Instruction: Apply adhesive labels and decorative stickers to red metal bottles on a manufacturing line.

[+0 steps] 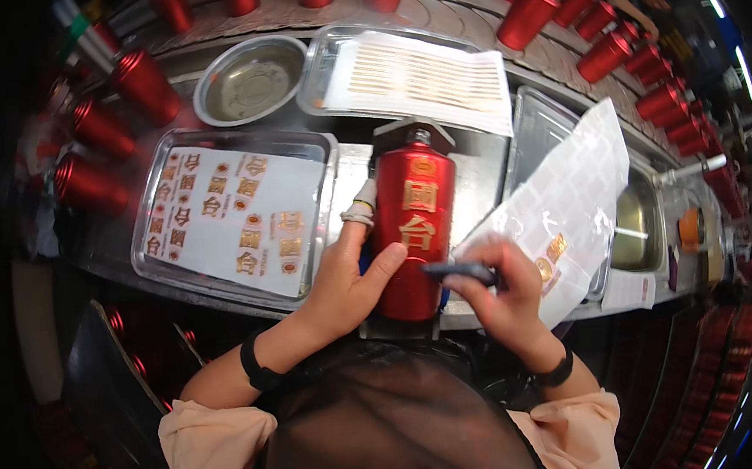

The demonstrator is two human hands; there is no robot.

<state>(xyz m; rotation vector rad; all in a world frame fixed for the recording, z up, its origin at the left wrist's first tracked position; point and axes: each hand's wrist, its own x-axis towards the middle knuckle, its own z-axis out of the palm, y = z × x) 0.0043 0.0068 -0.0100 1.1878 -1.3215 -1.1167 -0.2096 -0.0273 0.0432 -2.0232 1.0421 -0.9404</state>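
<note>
A red metallic bottle (402,281) with gold characters and a small gold emblem lies in a metal holder (397,330), its dark neck pointing away from me. My left hand (342,282) grips its left side, thumb on the front; a pale wrap covers one fingertip. In my right hand (513,295) is a dark, flat-tipped hand tool (463,272), its tip at the bottle's front just below the lower character. A white translucent sheet (578,198) with a few gold pieces spreads just beyond my right hand; whether my fingers also touch it, I cannot tell.
To the left is a clear tray (144,242) with a sheet of gold characters. A metal bowl (202,94) of liquid and a tray (316,69) with a gold-striped sheet stand behind. Another liquid-filled container (654,215) is at right. Red bottles (528,16) line the curved conveyor.
</note>
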